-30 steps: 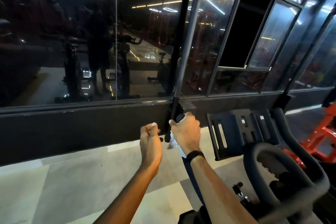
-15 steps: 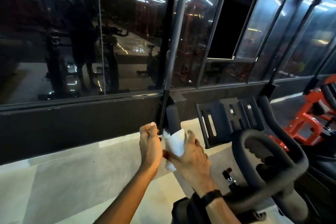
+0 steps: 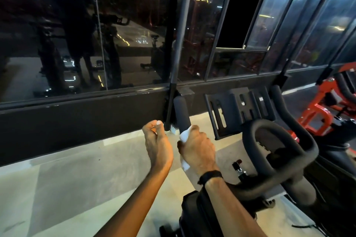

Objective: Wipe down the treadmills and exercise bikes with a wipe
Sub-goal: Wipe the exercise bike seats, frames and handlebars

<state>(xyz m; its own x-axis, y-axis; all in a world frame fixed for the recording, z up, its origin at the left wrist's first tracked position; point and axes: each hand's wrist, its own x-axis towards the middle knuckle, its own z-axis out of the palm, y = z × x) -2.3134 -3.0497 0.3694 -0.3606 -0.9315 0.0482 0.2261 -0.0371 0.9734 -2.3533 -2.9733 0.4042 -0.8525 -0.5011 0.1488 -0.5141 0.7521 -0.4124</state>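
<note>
Wiping the handlebar grip

My right hand [image 3: 198,150] curls round one wipe [image 3: 185,135] on the handlebar [image 3: 181,110]; my left hand [image 3: 157,140] (fingers curled, empty) hovers just beside it.

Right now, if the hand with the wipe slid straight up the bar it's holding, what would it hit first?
Probably nothing soon: the right hand grips the wipe around the handlebar, and bare foam runs to its rounded tip. Past that comes the window frame, though depth is unclear.
</note>
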